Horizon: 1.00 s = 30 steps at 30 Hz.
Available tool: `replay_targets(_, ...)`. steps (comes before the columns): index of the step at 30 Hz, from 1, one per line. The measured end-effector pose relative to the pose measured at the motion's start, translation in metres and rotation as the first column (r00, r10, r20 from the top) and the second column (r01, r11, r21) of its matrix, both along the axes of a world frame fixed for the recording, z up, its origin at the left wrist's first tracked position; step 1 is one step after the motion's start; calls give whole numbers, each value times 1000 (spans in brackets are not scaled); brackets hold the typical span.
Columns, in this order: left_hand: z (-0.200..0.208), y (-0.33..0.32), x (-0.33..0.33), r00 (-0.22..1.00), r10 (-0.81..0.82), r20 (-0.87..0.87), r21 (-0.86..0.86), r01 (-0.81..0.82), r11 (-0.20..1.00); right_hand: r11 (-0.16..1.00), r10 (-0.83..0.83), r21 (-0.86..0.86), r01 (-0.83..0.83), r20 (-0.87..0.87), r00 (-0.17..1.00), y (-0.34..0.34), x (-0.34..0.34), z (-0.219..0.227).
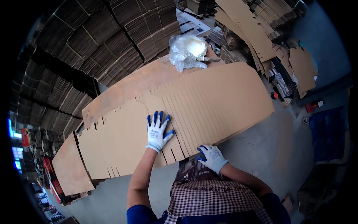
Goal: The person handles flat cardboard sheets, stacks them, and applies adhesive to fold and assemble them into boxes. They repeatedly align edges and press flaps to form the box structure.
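Slotted cardboard sheets [112, 149] lie across a long table, and to the right more sheets [223, 97] overlap in a fanned row of edges. My left hand [158, 132], in a white glove with blue fingertips, rests flat on the cardboard near the middle, fingers spread. At the near edge of the fanned sheets is my right hand [212, 158], gloved the same way. Its fingers curl over the edge, and the thumb side is partly hidden, so I cannot see how firmly it grips. A crumpled clear plastic bag with a white bowl-like thing [195, 48] sits at the far side.
Tied stacks of flat cardboard [112, 41] rise behind the table at the far left. The bare wooden tabletop [69, 164] shows at the left end. Loose cardboard pieces [253, 33] lean at the far right. A dark blue crate-like thing [328, 136] stands on the floor at right.
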<state>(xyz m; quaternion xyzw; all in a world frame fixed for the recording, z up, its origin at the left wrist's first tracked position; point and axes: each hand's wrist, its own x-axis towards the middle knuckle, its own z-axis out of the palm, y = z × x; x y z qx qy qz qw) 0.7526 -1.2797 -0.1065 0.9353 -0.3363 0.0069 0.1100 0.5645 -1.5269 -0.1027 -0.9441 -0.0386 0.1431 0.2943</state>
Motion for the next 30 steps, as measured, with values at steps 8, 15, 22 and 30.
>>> replay_targets(8,-7,-6,-9,966,254,39,74,-256,964,971,237,-98,-218,278,931,15,14,0)
replay_targets(15,-24,-35,-5,922,384,53,-7,-384,923,930,366,-97,-353,305,879,48,35,-16)
replay_targets(22,-22,-56,-4,914,405,11,-5,-405,914,970,-3,243,-21,100,995,-13,85,-1)
replay_targets(30,-11,-13,-17,841,523,-138,72,-518,852,252,-483,756,604,-442,756,-93,300,-46)
